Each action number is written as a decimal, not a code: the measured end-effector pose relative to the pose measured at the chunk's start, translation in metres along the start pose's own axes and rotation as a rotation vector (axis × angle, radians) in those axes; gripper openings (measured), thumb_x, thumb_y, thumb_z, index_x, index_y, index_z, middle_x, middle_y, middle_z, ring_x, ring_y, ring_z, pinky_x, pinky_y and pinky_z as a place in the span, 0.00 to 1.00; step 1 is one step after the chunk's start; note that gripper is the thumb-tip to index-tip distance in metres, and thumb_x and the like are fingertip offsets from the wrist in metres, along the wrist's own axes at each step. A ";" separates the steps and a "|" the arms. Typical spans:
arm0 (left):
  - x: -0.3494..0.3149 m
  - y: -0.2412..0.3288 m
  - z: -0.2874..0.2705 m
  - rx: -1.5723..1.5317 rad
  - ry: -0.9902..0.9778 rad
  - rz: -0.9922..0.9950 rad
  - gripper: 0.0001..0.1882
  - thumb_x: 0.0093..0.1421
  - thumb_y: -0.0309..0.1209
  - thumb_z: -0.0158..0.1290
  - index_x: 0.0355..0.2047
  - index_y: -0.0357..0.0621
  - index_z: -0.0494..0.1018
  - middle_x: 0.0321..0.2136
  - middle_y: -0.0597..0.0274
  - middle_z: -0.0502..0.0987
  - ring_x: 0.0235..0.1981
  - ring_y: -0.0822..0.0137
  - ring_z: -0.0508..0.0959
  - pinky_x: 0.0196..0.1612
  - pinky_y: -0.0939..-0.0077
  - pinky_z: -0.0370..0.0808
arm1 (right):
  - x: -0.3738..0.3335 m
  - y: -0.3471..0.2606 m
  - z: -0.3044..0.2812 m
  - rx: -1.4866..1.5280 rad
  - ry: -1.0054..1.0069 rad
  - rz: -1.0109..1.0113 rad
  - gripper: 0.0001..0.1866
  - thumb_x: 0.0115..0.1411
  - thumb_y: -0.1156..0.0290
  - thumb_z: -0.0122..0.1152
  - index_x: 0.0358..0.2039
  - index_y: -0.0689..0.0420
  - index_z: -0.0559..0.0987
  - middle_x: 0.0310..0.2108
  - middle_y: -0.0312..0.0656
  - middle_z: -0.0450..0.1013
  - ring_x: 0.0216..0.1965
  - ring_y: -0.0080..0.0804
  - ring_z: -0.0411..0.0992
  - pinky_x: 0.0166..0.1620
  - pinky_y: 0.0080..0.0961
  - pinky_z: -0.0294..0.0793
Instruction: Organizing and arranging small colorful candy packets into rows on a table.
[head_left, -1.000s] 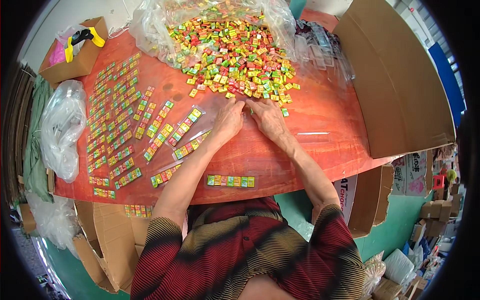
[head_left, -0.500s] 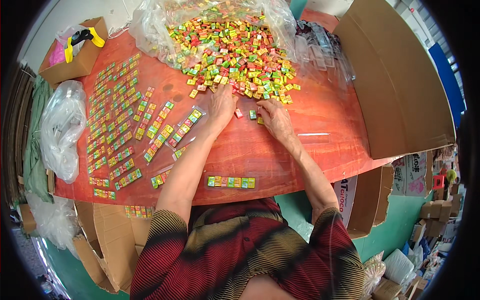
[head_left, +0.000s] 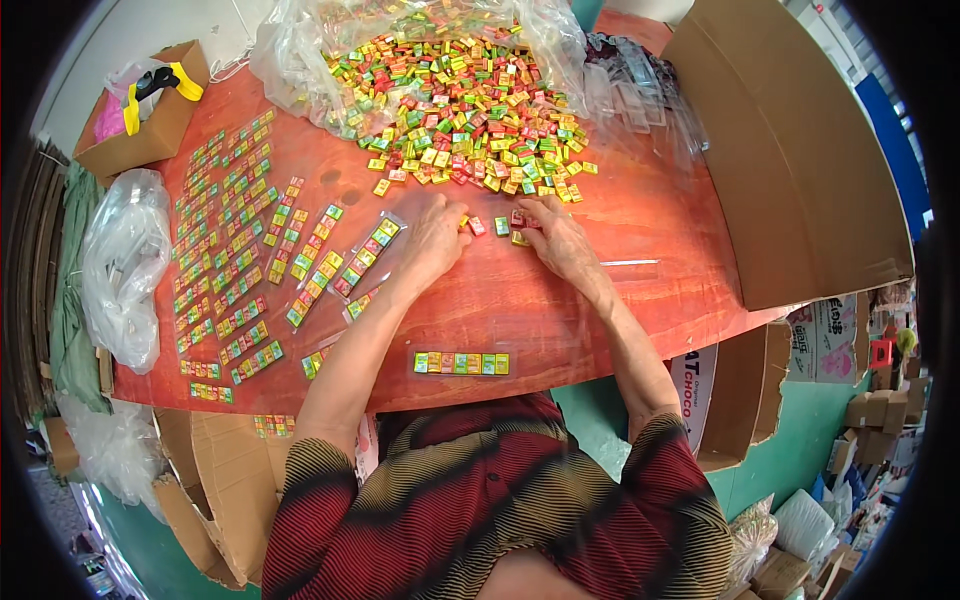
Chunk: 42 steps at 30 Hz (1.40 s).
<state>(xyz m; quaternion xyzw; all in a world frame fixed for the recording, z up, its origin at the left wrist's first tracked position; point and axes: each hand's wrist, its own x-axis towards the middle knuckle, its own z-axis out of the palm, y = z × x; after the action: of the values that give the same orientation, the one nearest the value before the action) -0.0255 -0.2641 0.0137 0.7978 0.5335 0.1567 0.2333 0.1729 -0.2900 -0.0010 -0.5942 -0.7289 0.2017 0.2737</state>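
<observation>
Small coloured boxes lie in a big pile at the far middle of the red table. Just this side of it, my left hand has its fingers curled on a small yellow box, close beside a red box. Facing it, my right hand pinches a small red box; another yellow box sits under its fingertips. Between the hands stands a green box. Closer to me, a clear tray holds one row of boxes.
Several filled rows cover the table's left side. Clear empty trays are heaped at the back right, next to a tall cardboard box. A plastic bag and a small carton sit along the left edge.
My left hand has drawn back from the pile's edge toward me, bringing a yellow box beside the red one. A red box now shows at my right fingertips.
</observation>
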 end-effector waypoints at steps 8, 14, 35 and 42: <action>0.004 -0.014 0.007 -0.018 -0.015 0.027 0.14 0.51 0.25 0.52 0.39 0.39 0.68 0.39 0.53 0.67 0.42 0.50 0.70 0.42 0.63 0.69 | 0.004 -0.002 0.004 0.000 0.013 -0.019 0.15 0.54 0.71 0.54 0.43 0.56 0.71 0.42 0.46 0.67 0.42 0.45 0.68 0.43 0.34 0.68; 0.002 0.001 0.015 -0.098 0.017 0.082 0.22 0.47 0.27 0.56 0.45 0.44 0.68 0.38 0.52 0.67 0.42 0.51 0.70 0.43 0.62 0.68 | -0.006 0.002 -0.004 -0.014 0.021 -0.006 0.16 0.53 0.73 0.54 0.44 0.55 0.71 0.43 0.45 0.67 0.43 0.44 0.68 0.43 0.33 0.68; 0.014 0.005 0.039 -0.018 0.161 0.147 0.18 0.45 0.31 0.59 0.40 0.49 0.73 0.30 0.55 0.66 0.34 0.54 0.70 0.36 0.63 0.68 | 0.017 0.012 0.012 -0.210 0.036 -0.141 0.14 0.49 0.77 0.51 0.37 0.54 0.76 0.31 0.47 0.67 0.37 0.45 0.68 0.37 0.36 0.69; 0.007 0.001 0.032 -0.038 0.150 0.169 0.20 0.47 0.33 0.58 0.43 0.52 0.72 0.30 0.54 0.65 0.33 0.53 0.71 0.35 0.62 0.69 | -0.004 0.006 0.007 -0.126 0.142 -0.185 0.13 0.48 0.76 0.55 0.37 0.55 0.75 0.32 0.45 0.67 0.36 0.44 0.67 0.37 0.35 0.69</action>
<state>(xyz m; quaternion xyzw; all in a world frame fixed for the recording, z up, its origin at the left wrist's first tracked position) -0.0064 -0.2649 -0.0131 0.8215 0.4771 0.2450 0.1938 0.1735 -0.2927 -0.0108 -0.5531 -0.7707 0.0869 0.3043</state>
